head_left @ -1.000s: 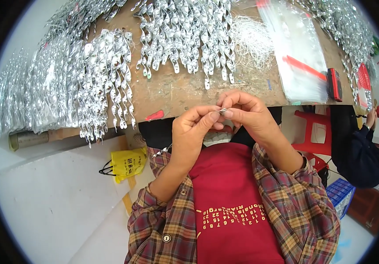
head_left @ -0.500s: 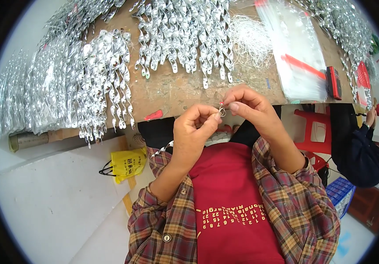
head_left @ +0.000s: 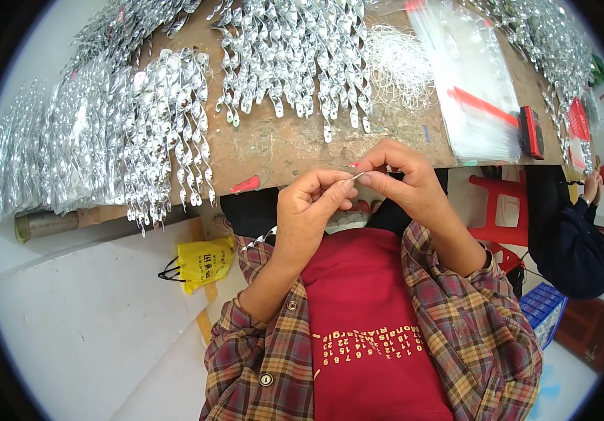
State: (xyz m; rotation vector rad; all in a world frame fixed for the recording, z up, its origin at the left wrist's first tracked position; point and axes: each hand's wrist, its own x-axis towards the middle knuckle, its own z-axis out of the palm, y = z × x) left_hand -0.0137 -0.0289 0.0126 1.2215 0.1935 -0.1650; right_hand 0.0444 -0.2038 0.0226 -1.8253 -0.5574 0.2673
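Observation:
In front of my chest, just off the table's near edge, both hands pinch a short, thin pale string (head_left: pixel 357 176) between them. My left hand (head_left: pixel 307 208) has thumb and index finger closed on one end. My right hand (head_left: pixel 412 184), a little higher, grips the other end between thumb and bent fingers. The end of a silver twisted strip (head_left: pixel 260 239) shows beside my left wrist; whether that hand holds it is hidden. Closest on the table lie a small red scrap (head_left: pixel 353 165) by the fingertips and a larger red scrap (head_left: pixel 246 185) to the left.
Silver twisted strips (head_left: pixel 295 63) hang in rows over the brown table (head_left: pixel 281 140), with more bundled at the left. A pile of pale string (head_left: pixel 400 67), clear plastic bags (head_left: pixel 481 91) and a red-black device (head_left: pixel 531 132) lie rightward. A co-worker (head_left: pixel 572 242) sits right, near a red stool (head_left: pixel 495 210).
The string's small loop between my fingertips has been pulled into a short straight length. My hands have stayed in nearly the same place.

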